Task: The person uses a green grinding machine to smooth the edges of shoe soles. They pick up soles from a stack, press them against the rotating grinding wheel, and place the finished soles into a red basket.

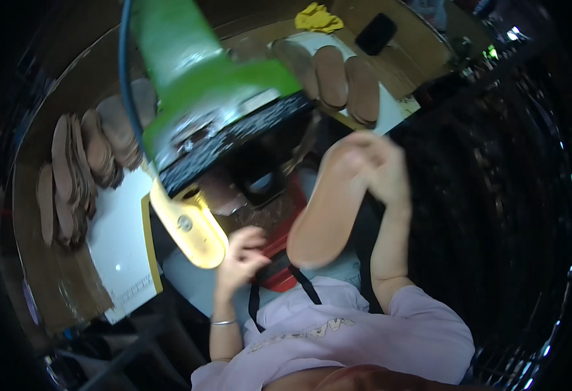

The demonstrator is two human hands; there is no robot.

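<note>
Your right hand (380, 166) sits just right of centre, its fingers closed around the upper end of a tan shoe insole (328, 208). The insole hangs from that grip and slants down toward 7 o'clock, its broad rounded end near the middle of the view. Your left hand (243, 257) is at about 7 o'clock from the insole, fingers curled loosely; it lies just beside the insole's lower end, and you cannot tell from here whether it touches it or holds anything. A thin bracelet (223, 321) circles that wrist.

Above your hands, from 11 to 12 o'clock, a green machine (201, 72) leans across the view, with a black grooved edge below it and a yellow guard (191, 225) hanging at its lower left. A blue cable (124, 78) runs down along its left side.

On the counter (126, 247) at 9 o'clock, a stack of brown insoles (81, 169) stands on edge in a fanned row. At 1 o'clock, more brown insoles (344, 78) lie side by side on a white sheet. Beyond them sit a yellow cloth (317, 18) and a flat black object (375, 32).
</note>
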